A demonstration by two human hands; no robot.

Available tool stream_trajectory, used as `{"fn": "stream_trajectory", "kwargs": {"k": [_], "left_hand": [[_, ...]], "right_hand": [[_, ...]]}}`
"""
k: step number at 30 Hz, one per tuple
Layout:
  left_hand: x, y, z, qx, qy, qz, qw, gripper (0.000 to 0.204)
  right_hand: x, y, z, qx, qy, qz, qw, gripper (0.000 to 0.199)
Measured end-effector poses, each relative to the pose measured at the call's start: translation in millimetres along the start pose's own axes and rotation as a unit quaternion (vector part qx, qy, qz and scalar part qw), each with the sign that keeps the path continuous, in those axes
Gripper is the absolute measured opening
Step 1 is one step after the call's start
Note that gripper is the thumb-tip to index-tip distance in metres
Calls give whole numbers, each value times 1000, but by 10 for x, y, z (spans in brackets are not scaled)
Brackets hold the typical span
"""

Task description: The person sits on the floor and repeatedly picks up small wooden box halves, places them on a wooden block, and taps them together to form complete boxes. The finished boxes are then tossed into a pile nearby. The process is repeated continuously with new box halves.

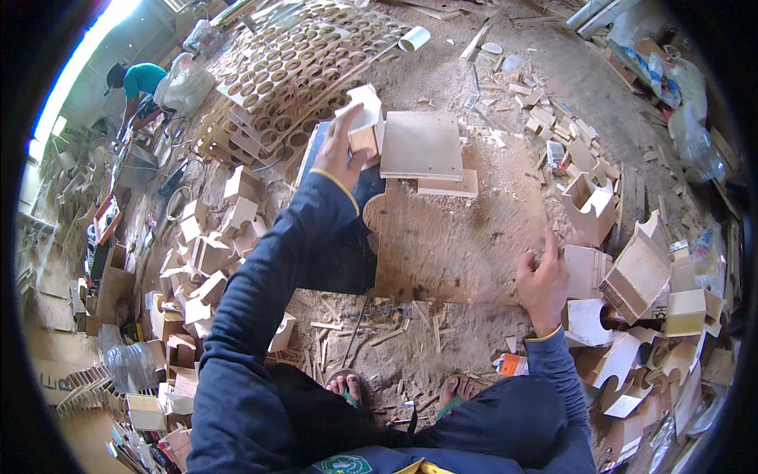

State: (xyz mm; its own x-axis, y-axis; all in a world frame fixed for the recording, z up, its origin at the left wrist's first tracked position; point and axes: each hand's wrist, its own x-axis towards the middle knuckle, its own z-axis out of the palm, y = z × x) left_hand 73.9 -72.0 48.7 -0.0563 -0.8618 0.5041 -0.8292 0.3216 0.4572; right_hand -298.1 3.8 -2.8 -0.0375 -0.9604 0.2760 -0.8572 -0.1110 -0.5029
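My left hand (341, 154) reaches to the far left part of the low work board (474, 253), its fingers closed round a small pale wooden box piece (365, 141). Beside that piece lies a square plywood panel (422, 142), with another flat wooden piece (450, 186) partly under it. A dark flat surface (339, 265) shows below my left forearm. At the board's right edge is my right hand (545, 280), index finger stretched forward and nothing visible in its grasp. Some of its other fingers are curled or hidden. Sawdust and chips cover part of the board.
Piles of wooden box pieces lie left (209, 257) and right (639, 272). Sheets with round holes (292, 67) and a short white pipe (414, 39) lie at the far side. A person in a teal shirt (146, 79) bends at far left. An orange packet (513, 364) lies near my right forearm.
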Motion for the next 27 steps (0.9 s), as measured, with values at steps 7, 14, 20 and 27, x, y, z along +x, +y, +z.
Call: {"fn": "stream_trajectory", "kwargs": {"k": [7, 14, 20, 27], "left_hand": [[186, -244, 181, 15, 35, 35, 999, 74], [261, -415, 318, -1, 67, 46, 997, 76], [746, -702, 693, -115, 123, -15, 986, 57], [985, -1448, -39, 1, 16, -147, 989, 75]], "right_hand": [[-8, 2, 1, -3, 7, -21, 1000, 55], [-19, 8, -20, 19, -43, 24, 999, 55], [-14, 112, 48, -7, -23, -1, 1000, 52], [41, 190, 63, -5, -36, -24, 999, 52]]}}
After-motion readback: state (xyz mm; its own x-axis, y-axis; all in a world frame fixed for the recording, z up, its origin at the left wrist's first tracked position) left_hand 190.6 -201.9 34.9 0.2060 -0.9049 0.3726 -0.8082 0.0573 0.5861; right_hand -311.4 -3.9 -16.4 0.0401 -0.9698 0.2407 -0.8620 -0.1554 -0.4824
